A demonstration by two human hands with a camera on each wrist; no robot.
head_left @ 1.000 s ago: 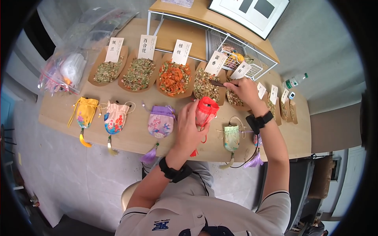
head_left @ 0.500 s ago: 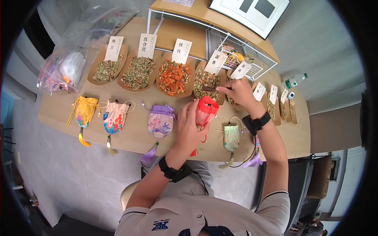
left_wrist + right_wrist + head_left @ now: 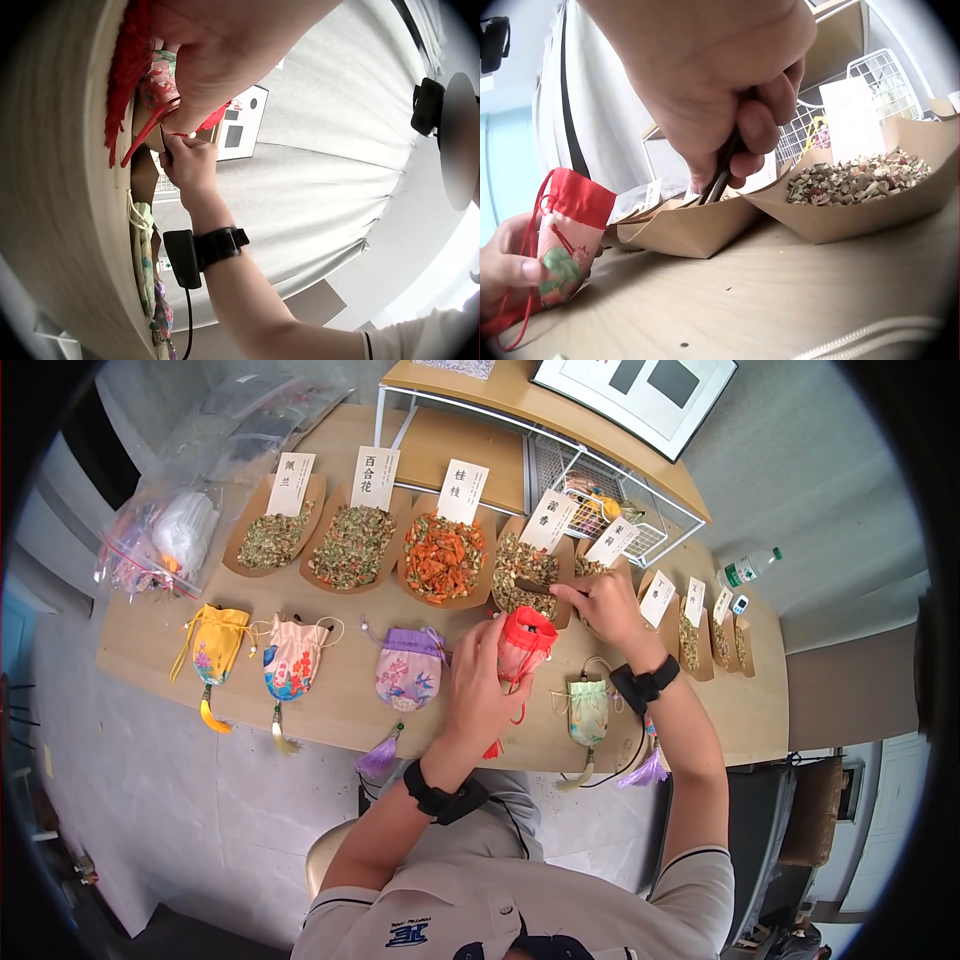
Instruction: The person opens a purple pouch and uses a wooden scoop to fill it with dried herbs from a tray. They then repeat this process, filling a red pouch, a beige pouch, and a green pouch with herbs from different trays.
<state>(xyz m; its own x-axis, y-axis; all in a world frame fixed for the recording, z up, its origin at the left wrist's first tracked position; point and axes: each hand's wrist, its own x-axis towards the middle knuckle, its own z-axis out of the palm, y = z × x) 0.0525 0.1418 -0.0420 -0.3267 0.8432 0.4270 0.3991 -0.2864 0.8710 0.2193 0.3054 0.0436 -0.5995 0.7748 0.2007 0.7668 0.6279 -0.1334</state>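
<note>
My left hand [image 3: 478, 690] holds a small red and pink drawstring pouch [image 3: 564, 255] upright, its red mouth gaping upward. In my right hand [image 3: 607, 605], the fingers and thumb grip the handle of a dark brown scoop [image 3: 534, 587]. The scoop's end lies over the chopped dried herbs in a brown paper tray [image 3: 560, 610], the fourth from the left, just beyond the pouch. In the right wrist view, the dark handle slants down behind the tray's wall, which hides its tip.
More paper trays of herbs, such as the orange-topped one [image 3: 445, 560], stand in a row with name cards. Nearer lie a yellow pouch [image 3: 218, 640], a purple pouch [image 3: 410, 670] and a green pouch [image 3: 588, 710]. A shelf [image 3: 470, 455] and a bottle [image 3: 745, 568] are behind.
My right hand has shifted left and a little nearer to me, bringing the scoop farther over the fourth tray. The left hand and red pouch have stayed in place.
</note>
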